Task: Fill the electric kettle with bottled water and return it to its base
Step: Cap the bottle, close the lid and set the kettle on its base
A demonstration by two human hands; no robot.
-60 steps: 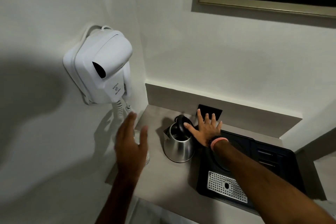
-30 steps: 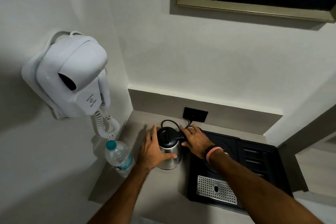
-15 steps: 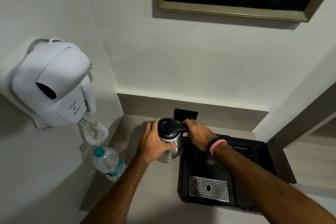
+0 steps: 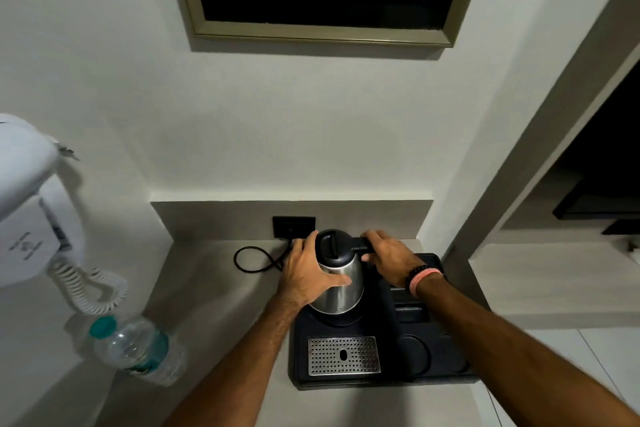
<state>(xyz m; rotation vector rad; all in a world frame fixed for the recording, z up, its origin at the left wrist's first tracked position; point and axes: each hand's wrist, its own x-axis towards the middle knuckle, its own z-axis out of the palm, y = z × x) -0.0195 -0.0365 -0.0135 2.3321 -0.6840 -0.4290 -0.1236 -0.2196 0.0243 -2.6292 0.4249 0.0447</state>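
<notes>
- Head view shows both forearms reaching forward over the tabletop [image 4: 214, 291], bare, the right wrist wearing two bands, one dark and beaded, one pink.
- The left hand [image 4: 306, 274] lies against the left flank of the kettle [image 4: 341, 284], palm on the steel wall, fingers spread and wrapped part way round, the thumb laid across the front of the body.
- The right hand [image 4: 388, 255] is curled closed round the black handle [image 4: 360, 245] that juts out from the kettle's top on the right side.
- One kettle is in sight: a steel body with a black lid [image 4: 333, 243], upright, its bottom at the round base [image 4: 343, 320] in the back left part of the black tray [image 4: 433, 374]; whether it sits fully down on that base cannot be told.
- One tray lies on the tabletop, with one perforated metal grille [image 4: 343, 355] at its front and round recesses to the right of that.
- One black cord [image 4: 258, 258] loops on the tabletop left of the kettle, leading toward one dark wall socket [image 4: 293, 226] behind it.
- One water bottle [image 4: 138, 350] with a teal cap stands near the left wall, well apart from the kettle.
- One white wall-mounted hair dryer [image 4: 31, 215] hangs above the bottle with its coiled cable.
- One framed picture [image 4: 322, 24] hangs on the back wall.
</notes>
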